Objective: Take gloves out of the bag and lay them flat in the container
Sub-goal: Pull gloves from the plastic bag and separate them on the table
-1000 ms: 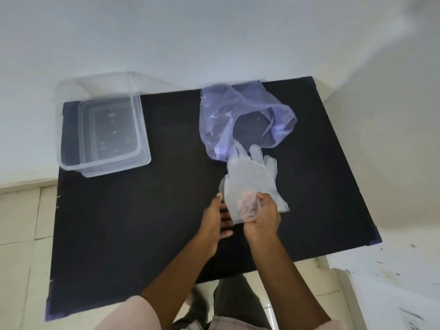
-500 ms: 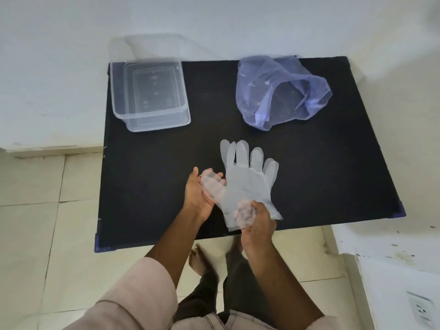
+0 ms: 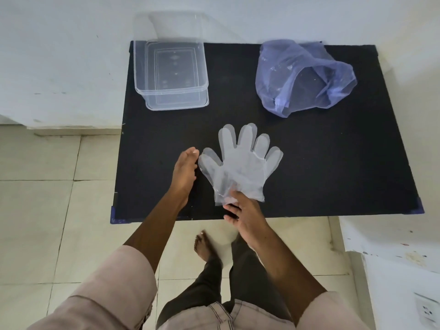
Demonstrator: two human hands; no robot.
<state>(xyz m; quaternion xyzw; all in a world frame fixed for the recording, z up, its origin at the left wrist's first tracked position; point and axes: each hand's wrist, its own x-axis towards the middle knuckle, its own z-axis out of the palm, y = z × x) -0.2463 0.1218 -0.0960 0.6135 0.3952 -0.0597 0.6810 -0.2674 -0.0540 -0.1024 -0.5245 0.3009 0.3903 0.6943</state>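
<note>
Table (image 3: 333,177): black, beneath both hands.
Bag (image 3: 304,77): bluish, ahead-right of hands.
Container (image 3: 170,75): clear, ahead-left.
Glove (image 3: 240,163): spread flat between hands.
Right hand (image 3: 245,213): pinching glove cuff.
Left hand (image 3: 184,171): open, beside glove thumb, holding nothing.

Left hand (image 3: 184,169) open edge-on; right hand (image 3: 245,214) pinching with fingertips.

Clear glove (image 3: 240,163) spread flat mid-table, fingers pointing away, crumpled bluish bag (image 3: 302,75) far right, empty clear container (image 3: 170,75) far left
</note>
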